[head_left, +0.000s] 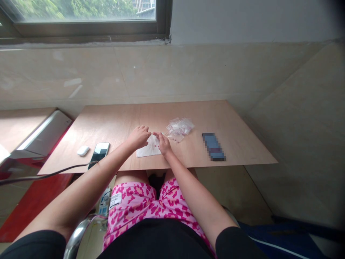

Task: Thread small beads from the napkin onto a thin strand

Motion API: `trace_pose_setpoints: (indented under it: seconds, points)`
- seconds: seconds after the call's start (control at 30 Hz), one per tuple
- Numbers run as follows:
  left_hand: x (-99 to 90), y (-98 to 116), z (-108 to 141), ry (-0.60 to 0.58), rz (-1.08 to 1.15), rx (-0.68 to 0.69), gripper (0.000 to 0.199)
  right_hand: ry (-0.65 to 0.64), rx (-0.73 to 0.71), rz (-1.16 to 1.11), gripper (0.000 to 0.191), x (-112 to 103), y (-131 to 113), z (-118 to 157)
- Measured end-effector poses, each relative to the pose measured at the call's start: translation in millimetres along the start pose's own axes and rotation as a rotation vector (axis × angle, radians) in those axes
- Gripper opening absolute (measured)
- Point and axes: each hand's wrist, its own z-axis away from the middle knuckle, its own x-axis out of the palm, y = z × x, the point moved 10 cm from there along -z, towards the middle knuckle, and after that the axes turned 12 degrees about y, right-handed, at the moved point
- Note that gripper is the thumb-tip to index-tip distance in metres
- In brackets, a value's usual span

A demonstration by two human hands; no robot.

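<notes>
My left hand (pixel 139 136) hovers over the left part of a white sheet (pixel 147 151) on the wooden table, its fingers bent toward the right. Anything between its fingertips is too small to make out. My right hand (pixel 162 143) is at the sheet's right side, thumb and fingers pointing left toward the other hand, a small gap between the two. Whether it holds something cannot be seen. Tiny reddish bits lie on the sheet near the right fingers. Just beyond my right hand sits a pile of clear plastic bags (pixel 180 127) with small red pieces in them.
A pixelated dark phone (pixel 214 146) lies on the table (pixel 242 151) at the right. At the left are another phone (pixel 99 154) and a white rounded case (pixel 83 150). A dark cable (pixel 54 174) crosses the front left edge. A tiled wall stands behind.
</notes>
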Motion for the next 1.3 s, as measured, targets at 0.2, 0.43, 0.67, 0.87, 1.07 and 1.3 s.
trace_pose_setpoints:
  seconds: [0.2,0.43,0.67,0.87,1.07,1.3]
  points:
    - [4.2,1,5,-0.025,-0.007,0.011,0.025,0.000,-0.012,0.039,0.058,-1,-3,1]
    - [0.9,2,7,0.024,0.077,-0.012,0.027,-0.001,0.015,0.054,0.053,0,-8,5]
    - [-1.1,-9,8,0.044,0.093,-0.040,0.024,-0.006,0.003,0.071,0.051,-1,-9,5]
    - [0.4,-35,22,0.082,0.169,-0.165,0.027,0.032,0.033,-0.052,0.056,-2,2,-1]
    - [8.5,-84,38,0.189,0.147,-0.336,0.038,0.038,0.053,-0.129,0.062,-1,3,-4]
    - [20.4,-109,46,0.228,0.130,-0.388,0.029,0.065,-0.049,0.195,0.037,-3,-24,-6]
